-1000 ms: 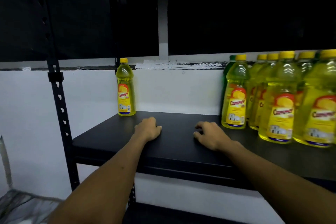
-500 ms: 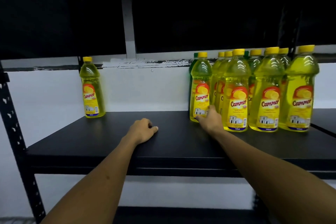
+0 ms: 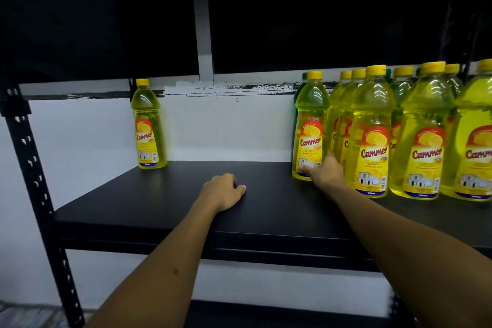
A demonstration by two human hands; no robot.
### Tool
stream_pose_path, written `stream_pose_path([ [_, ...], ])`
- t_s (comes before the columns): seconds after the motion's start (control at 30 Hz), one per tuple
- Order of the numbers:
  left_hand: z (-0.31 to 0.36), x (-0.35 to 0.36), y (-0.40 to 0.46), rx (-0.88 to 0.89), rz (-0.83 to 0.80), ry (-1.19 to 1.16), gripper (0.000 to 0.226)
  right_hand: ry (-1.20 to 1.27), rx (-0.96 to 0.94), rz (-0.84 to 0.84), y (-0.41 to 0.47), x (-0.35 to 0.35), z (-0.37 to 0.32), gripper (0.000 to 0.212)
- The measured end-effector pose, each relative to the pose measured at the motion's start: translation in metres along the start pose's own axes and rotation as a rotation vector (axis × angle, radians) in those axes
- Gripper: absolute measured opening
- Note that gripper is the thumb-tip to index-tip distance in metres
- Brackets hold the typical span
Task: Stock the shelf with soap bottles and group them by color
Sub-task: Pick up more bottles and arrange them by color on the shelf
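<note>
Right hand (image 3: 326, 173) is on the lower body of the leftmost yellow bottle (image 3: 310, 125) of the group, fingers on its label near the base — curling round it as far as I can tell, though the far side of the grip is hidden. Left hand (image 3: 222, 192) rests knuckles-up on the black shelf (image 3: 159, 202), fingers loosely curled, holding nothing, well apart from any bottle.

The yellow group (image 3: 399, 130) runs off to the right of the right hand, packed close, some touching. A green bottle (image 3: 296, 104) peeks out just behind the one being handled. A lone yellow bottle (image 3: 147, 125) stands upright far left of the left hand, at the back of the shelf by the white wall (image 3: 226, 128).

Handling, as a judgement: full clear plastic bottles, likely fairly heavy with liquid, stiff enough but the walls may give under a squeeze. Smooth plastic and glossy label — could slip. Tall and narrow, so a low push may tip one into its neighbours. Best hold looks like mid-body round the label or the waist under the shoulder, not the cap; lift clear rather than drag.
</note>
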State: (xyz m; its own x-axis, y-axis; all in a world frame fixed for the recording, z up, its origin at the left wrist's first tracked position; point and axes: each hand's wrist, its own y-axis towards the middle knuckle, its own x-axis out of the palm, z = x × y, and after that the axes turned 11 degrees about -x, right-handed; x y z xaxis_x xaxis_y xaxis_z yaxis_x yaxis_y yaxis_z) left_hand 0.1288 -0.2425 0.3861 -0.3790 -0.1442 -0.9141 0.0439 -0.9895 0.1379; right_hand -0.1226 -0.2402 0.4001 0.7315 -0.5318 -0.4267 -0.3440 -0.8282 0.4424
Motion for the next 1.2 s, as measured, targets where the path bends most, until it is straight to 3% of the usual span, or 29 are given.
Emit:
stream_pose_path([
  [0.3, -0.001, -0.001, -0.002, 0.002, -0.008, -0.009, 0.044, 0.01, -0.027, 0.031, -0.006, -0.004, 0.0, 0.064],
  [0.5, 0.0, -0.003, -0.007, 0.021, -0.004, -0.006, 0.043, -0.02, -0.075, -0.055, -0.01, -0.006, 0.0, 0.064],
  [0.7, 0.003, -0.006, -0.019, 0.049, 0.061, -0.051, 0.025, -0.011, -0.158, -0.158, -0.023, -0.002, -0.011, 0.069],
  [0.97, 0.0, -0.01, -0.03, 0.033, 0.058, -0.142, 0.047, 0.003, -0.35, -0.314, -0.043, 0.014, -0.031, 0.069],
  [1.2, 0.0, -0.01, -0.031, 0.035, 0.047, -0.163, 0.046, 0.018, -0.458, -0.422, -0.048, 0.015, -0.034, 0.067],
])
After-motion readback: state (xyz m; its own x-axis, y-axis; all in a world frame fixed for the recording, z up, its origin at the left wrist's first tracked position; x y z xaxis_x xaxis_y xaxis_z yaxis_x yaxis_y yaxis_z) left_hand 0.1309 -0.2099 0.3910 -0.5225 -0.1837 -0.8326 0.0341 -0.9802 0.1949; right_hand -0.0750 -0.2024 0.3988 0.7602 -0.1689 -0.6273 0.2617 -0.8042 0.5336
